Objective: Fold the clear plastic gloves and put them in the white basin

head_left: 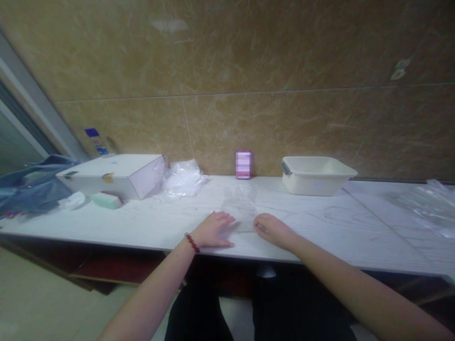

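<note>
A thin clear plastic glove [241,206] lies flat on the white table [320,232], fingers pointing toward the wall. My left hand [213,230] rests flat at the glove's cuff on the left side, fingers stretched out; a red bead bracelet is on that wrist. My right hand [272,228] sits at the cuff's right side with its fingers curled under, pinching the glove's edge.
A cream plastic basin [316,175] stands at the back right. A pink box [243,164] leans against the wall. A white flat box [113,175], crumpled clear plastic [183,177], a green bar [106,200] and blue cloth [31,184] lie at left. Clear plastic sheets [426,203] lie far right.
</note>
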`<state>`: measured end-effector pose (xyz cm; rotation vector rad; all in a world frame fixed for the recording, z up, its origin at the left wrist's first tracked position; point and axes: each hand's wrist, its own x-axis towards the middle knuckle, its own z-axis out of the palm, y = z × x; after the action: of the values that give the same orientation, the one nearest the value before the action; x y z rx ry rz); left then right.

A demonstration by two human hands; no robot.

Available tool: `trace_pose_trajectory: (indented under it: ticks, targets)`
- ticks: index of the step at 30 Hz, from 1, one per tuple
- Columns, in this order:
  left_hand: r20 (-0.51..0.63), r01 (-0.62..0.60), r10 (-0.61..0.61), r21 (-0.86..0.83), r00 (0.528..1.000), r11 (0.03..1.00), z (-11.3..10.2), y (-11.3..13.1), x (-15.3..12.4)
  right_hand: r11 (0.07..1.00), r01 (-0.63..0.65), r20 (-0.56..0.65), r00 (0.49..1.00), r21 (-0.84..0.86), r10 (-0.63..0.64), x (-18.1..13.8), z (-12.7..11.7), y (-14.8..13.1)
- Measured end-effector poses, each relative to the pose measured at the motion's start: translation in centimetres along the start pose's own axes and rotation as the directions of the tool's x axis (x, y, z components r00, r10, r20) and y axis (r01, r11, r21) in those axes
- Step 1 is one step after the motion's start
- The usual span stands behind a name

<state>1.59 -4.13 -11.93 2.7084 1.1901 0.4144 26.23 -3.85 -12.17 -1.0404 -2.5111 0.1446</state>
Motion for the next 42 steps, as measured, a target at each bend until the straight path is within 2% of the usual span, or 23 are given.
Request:
trace_pose_trajectory:
  ticks: [7, 10, 14, 16, 19, 21, 24, 30, 35, 42]
  targets:
    - [-0.077, 0.064, -0.072, -0.101, 0.994, 0.993, 0.5, -1.0, 1.5, 0.973, -0.123, 0.003, 0.992, 0.197, 0.125, 0.0, -1.2, 0.4]
    - [-0.088, 0.093, -0.106, -0.15, 0.99, 0.984, 0.3, -1.0, 1.8, 0.982, -0.1, 0.059, 0.994, 0.163, 0.092, -0.3, -1.4, 1.0]
    - [-0.059, 0.04, -0.052, -0.192, 0.997, 0.98, -0.2, -0.2, 1.5, 0.992, -0.104, 0.119, 0.988, 0.067, 0.096, 0.0, -1.0, 1.9]
    - [-0.038, 0.033, -0.042, -0.214, 0.998, 0.976, -0.5, 0.2, 1.1, 0.995, -0.079, 0.148, 0.987, 0.068, 0.068, 0.3, -0.7, 2.2]
    - [-0.024, -0.003, -0.003, -0.258, 1.0, 0.966, -0.9, 0.7, 0.4, 0.99, 0.042, 0.193, 0.979, 0.138, -0.068, 0.7, -0.5, 2.3]
    - [-0.029, -0.048, 0.041, -0.294, 0.999, 0.955, -1.3, 0.9, -0.2, 0.974, 0.119, 0.201, 0.967, 0.192, -0.158, 0.7, -0.6, 2.1]
    - [-0.031, -0.089, 0.083, -0.32, 0.996, 0.943, -1.6, 0.9, -0.7, 0.959, 0.174, 0.195, 0.956, 0.222, -0.219, 0.2, -0.7, 1.5]
    - [-0.011, -0.159, 0.162, -0.271, 0.987, 0.949, -1.0, 0.4, -1.2, 0.972, 0.141, 0.215, 0.96, 0.188, -0.181, -0.4, -0.1, 1.3]
    - [-0.022, -0.155, 0.154, -0.182, 0.988, 0.971, -0.5, 0.5, -1.7, 0.973, 0.132, 0.235, 0.956, 0.191, -0.176, -0.4, -0.4, 1.2]
    - [-0.043, -0.169, 0.163, -0.269, 0.986, 0.948, -0.1, 0.6, -1.8, 0.956, 0.177, 0.168, 0.961, 0.232, -0.219, -1.2, -1.1, 0.4]
